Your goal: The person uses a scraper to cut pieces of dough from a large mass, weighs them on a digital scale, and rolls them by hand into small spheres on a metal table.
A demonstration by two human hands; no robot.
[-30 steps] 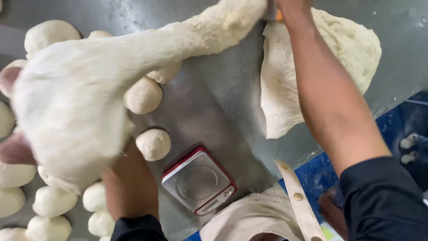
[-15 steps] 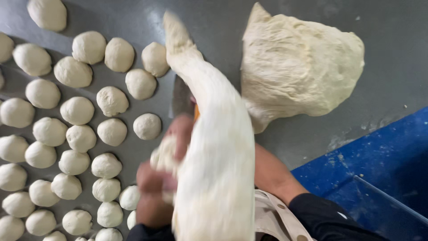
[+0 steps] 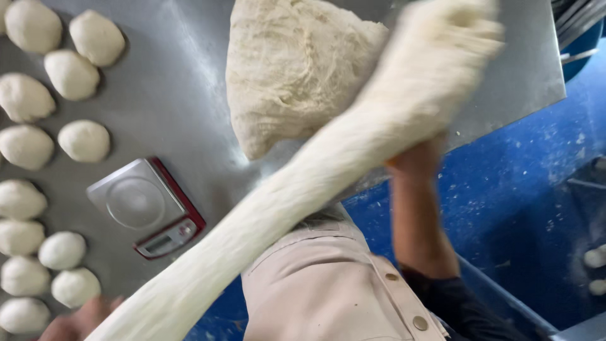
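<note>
A long, thick rope of dough (image 3: 303, 189) stretches in the air from the bottom left to the top right, blurred by motion. My right hand (image 3: 413, 158) grips its fat upper end from below, over the table's edge. My left hand (image 3: 79, 319) holds the thin lower end at the bottom left corner; only part of that hand shows. A large rough mass of dough (image 3: 290, 76) lies on the steel table (image 3: 170, 107) behind the rope. My beige apron (image 3: 322, 284) fills the bottom middle.
A small silver kitchen scale with a red edge (image 3: 145, 205) sits on the table left of the rope. Several round dough balls (image 3: 82, 140) lie in rows along the left side. Blue, flour-dusted floor (image 3: 524, 189) lies to the right.
The dough rope has swung from hanging upright in front of me to a diagonal stretch toward the upper right. My hands have moved apart and the view has shifted right.
</note>
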